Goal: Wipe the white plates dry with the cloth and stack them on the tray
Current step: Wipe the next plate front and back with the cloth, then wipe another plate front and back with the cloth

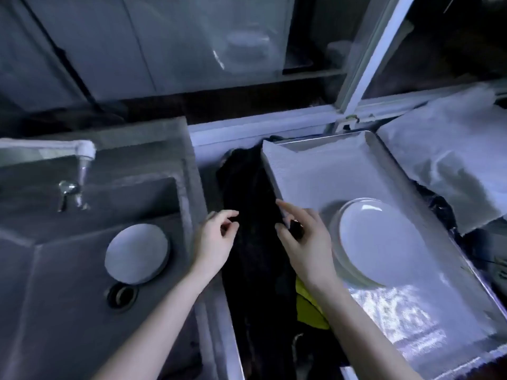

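A dark cloth (252, 204) lies in the gap between the sink and the metal tray (323, 171). My right hand (307, 242) is at the tray's left rim, forefinger stretched out, with a dark fold of the cloth pinched between its fingers. My left hand (216, 237) hovers at the cloth's left edge, fingers loosely curled, thumb and forefinger slightly apart. White plates (378, 239) sit stacked on the tray, just right of my right hand. Another white plate (136, 253) lies in the grey sink (68, 283).
A tap (82, 160) reaches over the sink at the left. The sink's drain (122, 296) is just below the plate. Something yellow (308, 305) shows under my right wrist. A pale sheet (452, 160) covers the counter right of the tray. A window frame (362, 58) rises behind.
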Motion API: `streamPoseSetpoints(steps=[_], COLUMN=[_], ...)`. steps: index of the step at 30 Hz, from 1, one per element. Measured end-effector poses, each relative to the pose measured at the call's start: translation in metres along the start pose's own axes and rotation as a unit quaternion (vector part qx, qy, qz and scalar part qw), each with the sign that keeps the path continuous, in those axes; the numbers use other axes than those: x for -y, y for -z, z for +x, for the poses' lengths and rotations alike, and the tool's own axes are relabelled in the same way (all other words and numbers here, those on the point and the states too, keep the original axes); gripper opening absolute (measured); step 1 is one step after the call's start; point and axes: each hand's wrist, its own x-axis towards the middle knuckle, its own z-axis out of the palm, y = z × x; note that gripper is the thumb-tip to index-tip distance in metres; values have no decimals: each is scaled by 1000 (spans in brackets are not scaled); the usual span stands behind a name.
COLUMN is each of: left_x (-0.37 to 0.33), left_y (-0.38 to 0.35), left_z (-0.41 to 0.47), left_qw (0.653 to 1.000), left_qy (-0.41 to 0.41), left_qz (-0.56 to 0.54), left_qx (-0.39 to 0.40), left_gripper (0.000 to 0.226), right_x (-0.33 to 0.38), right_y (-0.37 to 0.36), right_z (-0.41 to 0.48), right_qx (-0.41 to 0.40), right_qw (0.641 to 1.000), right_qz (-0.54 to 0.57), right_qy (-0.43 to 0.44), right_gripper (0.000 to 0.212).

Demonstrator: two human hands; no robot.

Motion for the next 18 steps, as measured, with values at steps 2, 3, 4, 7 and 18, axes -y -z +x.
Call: streamPoseSetpoints(steps=[2, 3, 4, 7, 18], left_x=[34, 52, 71, 132, 334], left_y=[44, 65, 85, 135, 187], left_z=[-2, -3, -5, -11, -2], left_qw=[999, 999, 997, 988, 947], left_qy=[24, 38, 56, 139, 322], left_qz=[8, 12, 15, 17, 8], left_qx=[-21, -30, -41, -70, -9], left_gripper=[24, 24, 24, 24, 44], right_x=[26, 37, 46, 66, 27], right_y=[-43, -65, -87, -157, -398], right_z=[-2, -3, -4, -6, 14], right_qx=[48, 71, 94, 160, 288], right_qw=[998, 996, 993, 985, 947], right_qz=[-9, -12, -15, -26, -134], right_qy=[40, 54, 63, 66, -49], right_gripper=[45, 45, 45, 43, 40])
